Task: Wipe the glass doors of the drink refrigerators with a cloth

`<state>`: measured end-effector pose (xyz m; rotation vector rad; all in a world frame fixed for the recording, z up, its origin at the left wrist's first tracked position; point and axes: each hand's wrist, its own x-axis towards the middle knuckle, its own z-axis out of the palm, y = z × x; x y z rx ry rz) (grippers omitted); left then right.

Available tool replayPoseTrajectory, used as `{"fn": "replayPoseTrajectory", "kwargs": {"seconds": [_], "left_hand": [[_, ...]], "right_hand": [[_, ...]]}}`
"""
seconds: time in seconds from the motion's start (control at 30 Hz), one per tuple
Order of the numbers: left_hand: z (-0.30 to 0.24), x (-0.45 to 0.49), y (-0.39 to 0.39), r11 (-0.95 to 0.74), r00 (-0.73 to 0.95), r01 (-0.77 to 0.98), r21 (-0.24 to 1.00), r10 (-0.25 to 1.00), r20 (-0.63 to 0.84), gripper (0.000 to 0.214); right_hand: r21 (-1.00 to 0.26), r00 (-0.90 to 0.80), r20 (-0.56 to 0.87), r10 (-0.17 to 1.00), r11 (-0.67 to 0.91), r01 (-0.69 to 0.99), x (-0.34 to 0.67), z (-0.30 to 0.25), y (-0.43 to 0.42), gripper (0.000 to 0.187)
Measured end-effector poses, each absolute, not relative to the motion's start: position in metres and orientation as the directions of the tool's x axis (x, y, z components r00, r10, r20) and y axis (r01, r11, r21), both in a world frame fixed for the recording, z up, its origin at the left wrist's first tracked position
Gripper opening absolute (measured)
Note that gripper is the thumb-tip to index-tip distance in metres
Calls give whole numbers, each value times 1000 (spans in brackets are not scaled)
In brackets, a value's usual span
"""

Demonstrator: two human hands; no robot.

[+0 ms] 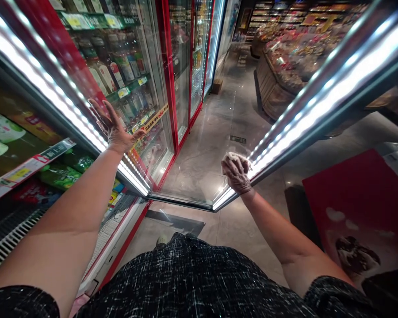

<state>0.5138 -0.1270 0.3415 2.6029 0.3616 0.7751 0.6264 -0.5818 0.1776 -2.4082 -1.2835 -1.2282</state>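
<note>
An open glass fridge door (192,187) stands in front of me, with bright light strips along both its side edges. My left hand (116,128) has its fingers spread against the door near the left strip and holds nothing. Lower on the right, my right hand (235,174) is closed on a whitish cloth (238,157), pressed to the glass beside the right light strip (268,152). Part of the cloth is hidden under the fingers.
Left of me, the fridge shelf (29,170) carries bottles and price labels. Red-framed drink fridges (172,75) line the aisle ahead. A display bin (275,84) heaped with packages stands at the far right, and a red chest freezer (358,198) nearer on the right.
</note>
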Motion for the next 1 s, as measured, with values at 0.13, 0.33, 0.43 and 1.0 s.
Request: {"fn": "replayPoseTrajectory", "kwargs": {"seconds": [0.13, 0.33, 0.43, 1.0], "left_hand": [[344, 508, -131, -863, 727, 194, 467, 446, 522, 149], [341, 504, -124, -907, 726, 151, 393, 371, 579, 132], [336, 502, -116, -939, 731, 152, 308, 316, 604, 116], [318, 483, -84, -980, 797, 82, 182, 174, 578, 87]], "right_hand": [[253, 260, 706, 659, -578, 776, 626, 175, -582, 56], [88, 359, 783, 508, -661, 745, 646, 199, -558, 54], [157, 269, 753, 601, -561, 813, 635, 178, -553, 50], [251, 188, 724, 664, -508, 824, 614, 192, -494, 55]]}}
